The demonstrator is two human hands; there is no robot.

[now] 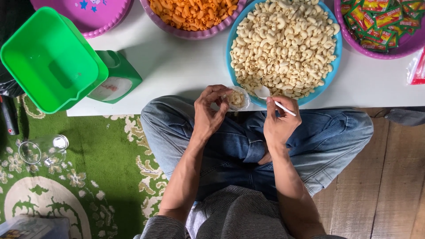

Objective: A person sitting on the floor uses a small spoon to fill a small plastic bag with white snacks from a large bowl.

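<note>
Head view, looking straight down: the left hand [209, 111] pinches a small clear bag [237, 98] by its mouth, fingers curled round the rim, a little pale macaroni already sitting inside. Just to its right, the right hand [280, 120] grips a white plastic spoon [272, 98] between thumb and fingertips, handle slanting down-right, bowl pointing up-left. That bowl hovers at the near edge of the blue tray [333, 71] heaped with pale macaroni [283, 44], and the bag's opening lies just left of it, almost touching. Spoon hand is the nearer one to the tray. Both hands hang over the white table [177, 71] edge, above crossed legs in jeans [327, 137].
</note>
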